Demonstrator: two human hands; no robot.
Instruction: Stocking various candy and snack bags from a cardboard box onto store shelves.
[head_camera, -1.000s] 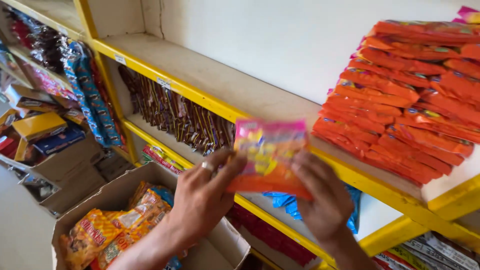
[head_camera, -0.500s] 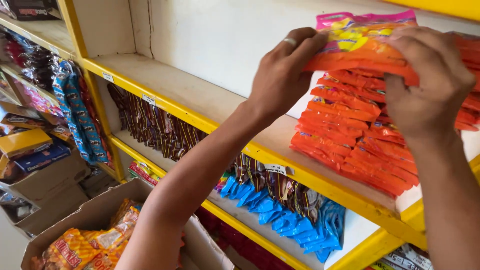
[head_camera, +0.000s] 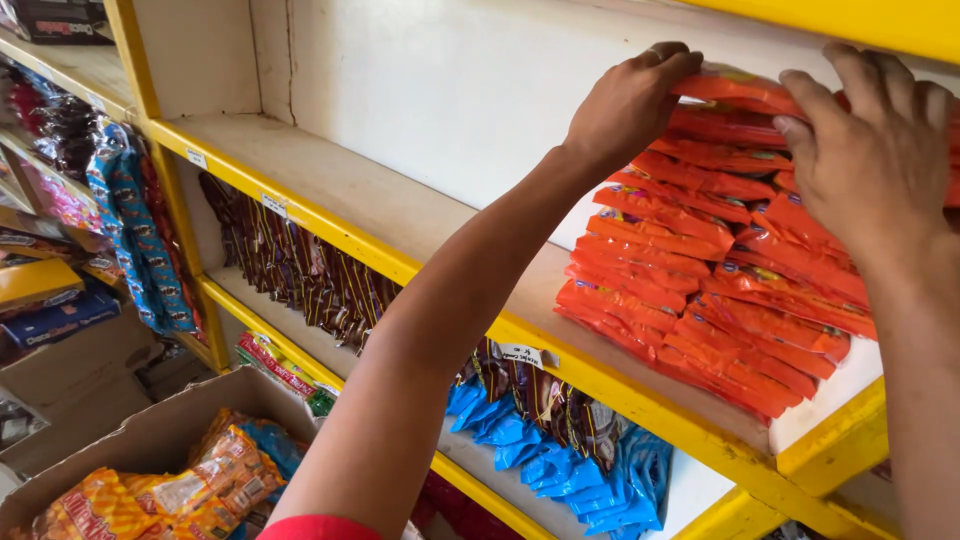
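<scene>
One carton (head_camera: 130, 450) nearest, several yellow-orange snack bags inside; two hands raised to one stack (head_camera: 700, 290) of orange packets, too many to count; left hand (head_camera: 630, 100) fingertips pinched on top packet (head_camera: 735, 90), glossy orange, flat atop the stack; right hand (head_camera: 875, 150) fingers spread, pressing down.
</scene>
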